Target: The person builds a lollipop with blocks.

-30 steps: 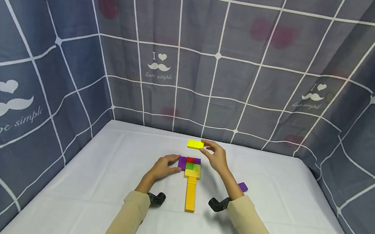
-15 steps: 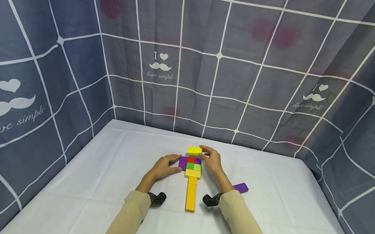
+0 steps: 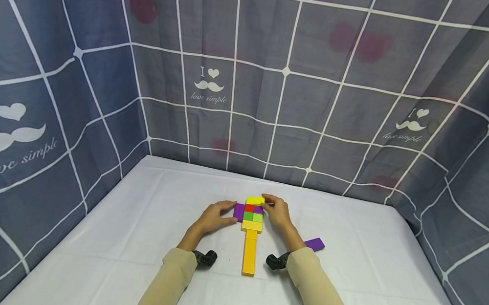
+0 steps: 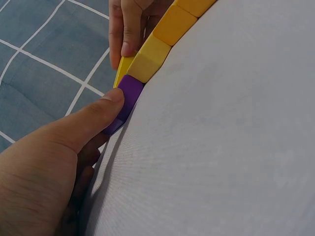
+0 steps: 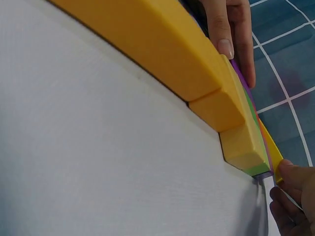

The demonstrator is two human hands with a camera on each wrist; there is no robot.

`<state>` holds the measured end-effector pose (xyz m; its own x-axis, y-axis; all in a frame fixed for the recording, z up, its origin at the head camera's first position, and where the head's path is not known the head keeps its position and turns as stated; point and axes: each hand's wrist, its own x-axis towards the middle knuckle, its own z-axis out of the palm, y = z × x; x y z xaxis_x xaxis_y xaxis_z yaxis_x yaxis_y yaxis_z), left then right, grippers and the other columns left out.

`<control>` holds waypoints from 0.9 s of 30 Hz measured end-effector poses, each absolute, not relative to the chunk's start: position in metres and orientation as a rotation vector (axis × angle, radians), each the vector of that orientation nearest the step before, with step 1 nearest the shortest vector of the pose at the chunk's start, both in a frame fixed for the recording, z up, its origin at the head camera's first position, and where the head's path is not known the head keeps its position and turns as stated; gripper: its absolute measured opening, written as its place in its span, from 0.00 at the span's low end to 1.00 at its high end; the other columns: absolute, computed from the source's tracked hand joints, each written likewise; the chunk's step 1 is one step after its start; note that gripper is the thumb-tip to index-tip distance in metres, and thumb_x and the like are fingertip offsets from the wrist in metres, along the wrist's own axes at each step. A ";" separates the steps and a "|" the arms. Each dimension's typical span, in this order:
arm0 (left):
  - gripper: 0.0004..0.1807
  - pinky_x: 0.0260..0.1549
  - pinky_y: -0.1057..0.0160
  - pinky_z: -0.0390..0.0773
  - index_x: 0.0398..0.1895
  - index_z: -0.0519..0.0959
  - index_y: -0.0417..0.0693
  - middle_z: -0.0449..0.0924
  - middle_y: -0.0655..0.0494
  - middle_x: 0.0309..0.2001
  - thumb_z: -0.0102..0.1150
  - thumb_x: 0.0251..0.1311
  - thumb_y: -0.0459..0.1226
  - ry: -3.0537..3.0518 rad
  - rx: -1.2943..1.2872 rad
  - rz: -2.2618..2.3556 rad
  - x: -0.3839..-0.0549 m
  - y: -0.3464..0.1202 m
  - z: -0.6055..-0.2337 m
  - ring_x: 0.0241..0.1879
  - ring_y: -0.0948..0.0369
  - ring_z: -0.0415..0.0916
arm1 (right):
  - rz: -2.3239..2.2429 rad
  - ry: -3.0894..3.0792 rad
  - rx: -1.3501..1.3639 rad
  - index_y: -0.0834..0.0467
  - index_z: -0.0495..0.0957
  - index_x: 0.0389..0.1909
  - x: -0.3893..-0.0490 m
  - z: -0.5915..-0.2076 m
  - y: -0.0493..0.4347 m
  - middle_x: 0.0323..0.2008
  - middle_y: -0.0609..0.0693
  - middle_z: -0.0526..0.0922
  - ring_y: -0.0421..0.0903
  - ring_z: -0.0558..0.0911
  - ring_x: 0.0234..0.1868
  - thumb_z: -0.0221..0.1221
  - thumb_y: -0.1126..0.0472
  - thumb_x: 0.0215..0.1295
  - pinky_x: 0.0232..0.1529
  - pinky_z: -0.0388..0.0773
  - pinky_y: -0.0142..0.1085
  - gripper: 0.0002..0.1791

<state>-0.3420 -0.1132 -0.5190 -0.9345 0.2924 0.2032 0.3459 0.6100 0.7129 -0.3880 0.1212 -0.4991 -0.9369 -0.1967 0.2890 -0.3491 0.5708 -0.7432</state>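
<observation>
My left hand point(image 3: 211, 219) pinches an upright purple block point(image 3: 238, 213) at the left side of a flat block arrangement; its thumb lies on the block's near end in the left wrist view. Between thumb and fingers my right hand point(image 3: 278, 212) holds the right end of a bright yellow block point(image 3: 255, 200), slightly slanted along the far edge of the red block point(image 3: 249, 208) and small purple block point(image 3: 258, 210). Nearer are a green block point(image 3: 248, 216), a light green block point(image 3: 258, 218) and a pale yellow block point(image 3: 251, 226). Orange blocks point(image 3: 249, 258) run toward me in a line.
A loose purple block point(image 3: 315, 244) lies beside my right forearm, partly covered by it. White cloth point(image 3: 128, 259) covers the table, and a grey checked curtain point(image 3: 254, 94) surrounds its back and sides.
My right hand has brought the yellow block toward me, from beyond the arrangement to its far edge. More of the loose purple block shows. The left hand keeps its place.
</observation>
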 end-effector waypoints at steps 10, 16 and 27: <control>0.34 0.60 0.51 0.63 0.63 0.69 0.46 0.70 0.49 0.60 0.64 0.53 0.48 -2.743 -0.571 -1.255 -0.340 -0.114 -0.517 0.62 0.52 0.63 | 1.241 -2.686 0.462 0.63 0.77 0.51 -0.385 -0.498 0.121 0.44 0.58 0.82 0.52 0.81 0.43 0.60 0.66 0.60 0.48 0.76 0.44 0.17; 0.34 0.60 0.51 0.62 0.63 0.69 0.47 0.70 0.49 0.60 0.65 0.52 0.47 -2.759 -0.539 -1.275 -0.338 -0.113 -0.516 0.62 0.52 0.63 | 1.201 -2.711 0.497 0.64 0.77 0.51 -0.384 -0.501 0.120 0.45 0.58 0.82 0.51 0.80 0.45 0.59 0.64 0.61 0.49 0.75 0.44 0.18; 0.34 0.60 0.52 0.62 0.63 0.69 0.48 0.69 0.50 0.61 0.65 0.52 0.48 -2.773 -0.534 -1.261 -0.340 -0.113 -0.516 0.62 0.53 0.63 | 1.146 -2.696 0.520 0.64 0.77 0.51 -0.384 -0.502 0.120 0.46 0.58 0.81 0.54 0.78 0.50 0.59 0.63 0.61 0.53 0.71 0.47 0.18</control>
